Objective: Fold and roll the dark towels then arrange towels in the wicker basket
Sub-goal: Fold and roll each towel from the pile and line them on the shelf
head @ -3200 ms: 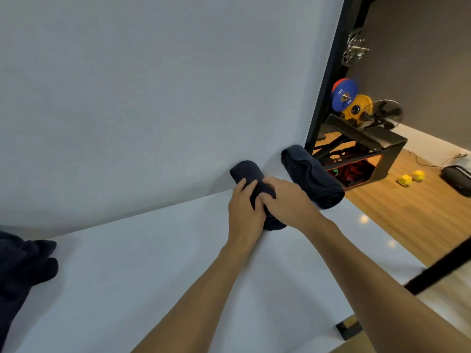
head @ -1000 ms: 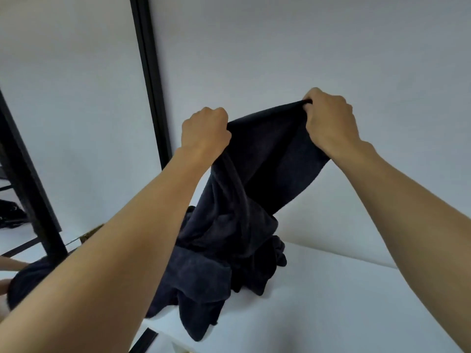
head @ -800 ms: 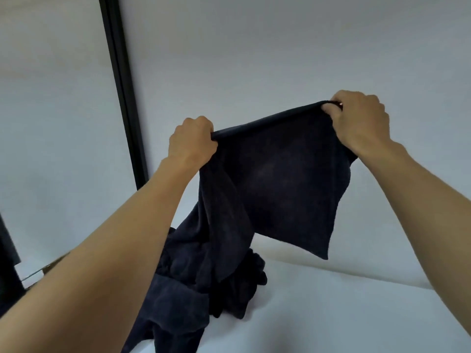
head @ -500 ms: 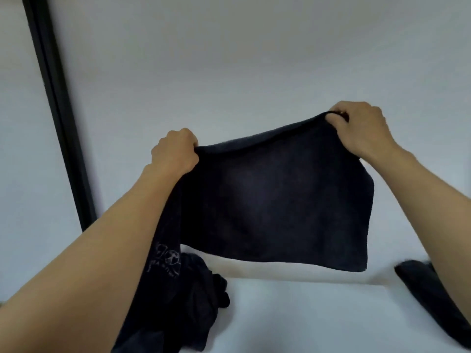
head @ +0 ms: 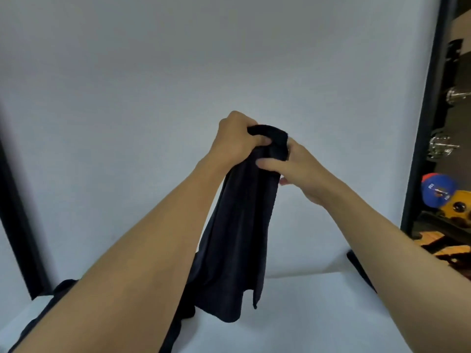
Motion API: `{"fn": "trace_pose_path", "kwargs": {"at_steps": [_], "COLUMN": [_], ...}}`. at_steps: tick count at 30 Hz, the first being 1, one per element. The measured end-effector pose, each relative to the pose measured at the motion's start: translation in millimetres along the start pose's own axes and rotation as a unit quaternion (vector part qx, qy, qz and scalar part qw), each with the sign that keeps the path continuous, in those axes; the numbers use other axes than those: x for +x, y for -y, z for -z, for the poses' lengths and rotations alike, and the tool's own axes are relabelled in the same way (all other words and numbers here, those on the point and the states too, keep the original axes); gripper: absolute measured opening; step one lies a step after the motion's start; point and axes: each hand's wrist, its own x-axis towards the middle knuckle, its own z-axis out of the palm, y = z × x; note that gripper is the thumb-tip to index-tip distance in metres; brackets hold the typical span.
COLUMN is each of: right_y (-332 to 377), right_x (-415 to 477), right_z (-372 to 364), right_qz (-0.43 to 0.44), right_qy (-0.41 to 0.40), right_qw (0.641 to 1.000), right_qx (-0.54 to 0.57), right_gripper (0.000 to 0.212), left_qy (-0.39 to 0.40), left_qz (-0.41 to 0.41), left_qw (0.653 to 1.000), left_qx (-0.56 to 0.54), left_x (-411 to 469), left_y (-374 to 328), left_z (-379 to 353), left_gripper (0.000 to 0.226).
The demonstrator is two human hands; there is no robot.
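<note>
White backdrop and a white table frame your work, so the dark towel reads clearly as it hangs above the surface, its lower edge just over the table. Your left hand and right hand are drawn together at the top, both clamped on the doubled upper edge. Match the two corners before you lower it, let the fabric hang straight to shed creases, then lay it flat on a bare patch, away from the heap of dark towels at your left.
</note>
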Motion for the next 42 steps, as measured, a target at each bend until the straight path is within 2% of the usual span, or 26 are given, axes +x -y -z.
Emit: {"fn": "trace_pose_path", "kwargs": {"at_steps": [3, 7, 11, 14, 16, 18, 21, 23, 25, 27, 29, 32, 36, 42], "right_y": [-29, -60, -58, -29, -4, 26, 79, 116, 146, 168, 179, 183, 178, 171], "right_x": [-18, -26, -14, 9, 34, 62, 95, 108, 120, 129, 135, 143, 148, 119], "right_z": [-13, 13, 78, 115, 138, 160, 188, 200, 208, 213, 217, 219, 226, 233], "right_qz": [-0.036, -0.086, -0.067, -0.02, 0.023, 0.059, 0.079, 0.084, 0.091, 0.076, 0.087, 0.15, 0.22, 0.243], "right_qy": [0.052, 0.058, -0.028, -0.065, -0.109, -0.17, -0.286, -0.347, -0.362, -0.327, -0.287, -0.285, -0.294, -0.294], "right_qw": [0.997, 0.991, 0.99, 0.976, 0.947, 0.903, 0.843, 0.836, 0.882, 0.938, 0.954, 0.946, 0.93, 0.925], "right_qx": [-0.038, -0.088, -0.12, -0.207, -0.302, -0.39, -0.448, -0.417, -0.289, -0.089, 0.024, 0.045, 0.012, 0.005], "right_gripper": [0.027, 0.015, 0.017, 0.019, 0.019, 0.016, 0.019, 0.019, 0.018, 0.018, 0.017, 0.015, 0.011, 0.018], "left_qy": [-0.067, -0.111, -0.161, -0.16, -0.153, -0.159, -0.166, -0.171, -0.178, -0.182, -0.197, -0.216, -0.238, -0.26], "left_qz": [0.003, -0.001, 0.045, 0.072, 0.079, 0.084, 0.104, 0.102, 0.085, 0.061, 0.037, 0.019, 0.011, 0.032], "left_qw": [0.995, 0.991, 0.98, 0.973, 0.975, 0.976, 0.966, 0.954, 0.935, 0.924, 0.919, 0.913, 0.902, 0.906], "left_qx": [-0.067, -0.068, -0.108, -0.148, -0.138, -0.12, -0.168, -0.226, -0.294, -0.332, -0.339, -0.344, -0.36, -0.332], "left_x": [9, 25, 46, 57, 62, 71, 92, 103, 114, 121, 127, 136, 139, 119], "left_y": [-7, -14, -1, -4, -10, -19, -41, -61, -79, -94, -108, -120, -126, -130], "left_z": [6, 32, 78, 103, 114, 126, 145, 154, 160, 162, 161, 158, 154, 146], "left_gripper": [0.035, 0.041, 0.037, 0.025, 0.018, 0.018, 0.015, 0.007, 0.028, 0.043, 0.045, 0.045, 0.044, 0.042]}}
